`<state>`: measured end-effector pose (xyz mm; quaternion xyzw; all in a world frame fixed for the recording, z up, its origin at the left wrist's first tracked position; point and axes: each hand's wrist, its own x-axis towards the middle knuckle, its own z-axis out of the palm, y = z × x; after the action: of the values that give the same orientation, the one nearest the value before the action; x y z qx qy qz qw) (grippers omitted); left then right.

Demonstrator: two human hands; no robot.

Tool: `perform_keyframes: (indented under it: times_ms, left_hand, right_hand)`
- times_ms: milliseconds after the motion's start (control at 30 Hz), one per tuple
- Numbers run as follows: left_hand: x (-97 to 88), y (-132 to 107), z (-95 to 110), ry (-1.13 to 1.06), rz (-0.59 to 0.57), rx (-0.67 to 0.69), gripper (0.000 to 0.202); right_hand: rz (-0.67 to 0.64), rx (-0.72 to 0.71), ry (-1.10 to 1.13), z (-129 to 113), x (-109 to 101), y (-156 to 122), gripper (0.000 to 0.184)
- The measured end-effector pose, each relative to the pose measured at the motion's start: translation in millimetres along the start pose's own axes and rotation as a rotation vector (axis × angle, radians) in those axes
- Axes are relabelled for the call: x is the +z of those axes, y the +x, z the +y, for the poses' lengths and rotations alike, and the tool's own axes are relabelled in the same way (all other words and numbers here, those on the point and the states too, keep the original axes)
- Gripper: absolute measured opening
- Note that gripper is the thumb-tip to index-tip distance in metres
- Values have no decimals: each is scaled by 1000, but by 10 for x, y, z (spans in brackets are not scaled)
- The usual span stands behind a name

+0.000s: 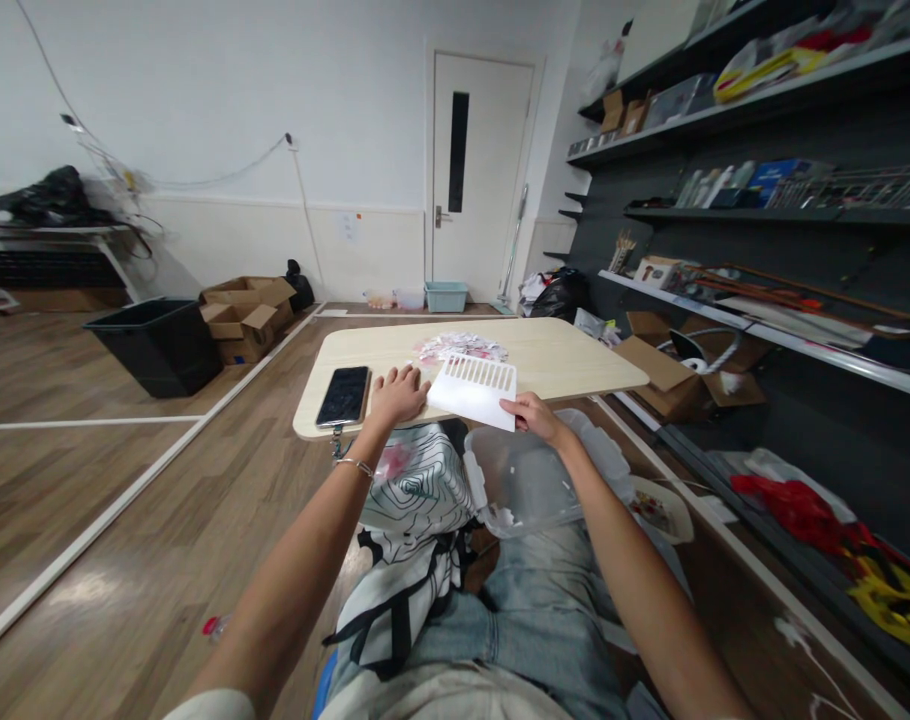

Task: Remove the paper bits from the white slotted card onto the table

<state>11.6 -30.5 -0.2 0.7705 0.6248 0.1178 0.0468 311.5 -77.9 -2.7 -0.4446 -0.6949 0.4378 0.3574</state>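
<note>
One slotted white card [462, 400], pinched by the right hand [534, 414]; between card and phone [344, 396], on the table [575, 360], a loosely spread left hand [399, 394], seemingly holding nothing.

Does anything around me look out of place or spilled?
Yes. A small red-and-clear object lies stray on the brown wood-look floor at lower left, too small to identify. The loose heap of mostly white scraps on the pale wood-look table, beyond the white slotted sheet in your right hand, looks untidy.
</note>
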Motion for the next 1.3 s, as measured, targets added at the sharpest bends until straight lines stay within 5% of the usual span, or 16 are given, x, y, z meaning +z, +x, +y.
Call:
perform_keyframes:
  times_ms: [567, 1300]
  left_hand:
    - [15, 0, 2, -2, 41, 3, 58]
    - [21, 5, -7, -8, 39, 1, 59]
  right_hand:
    - [292, 1, 88, 174, -311, -122, 53]
    - [7, -14, -2, 62, -17, 35, 63]
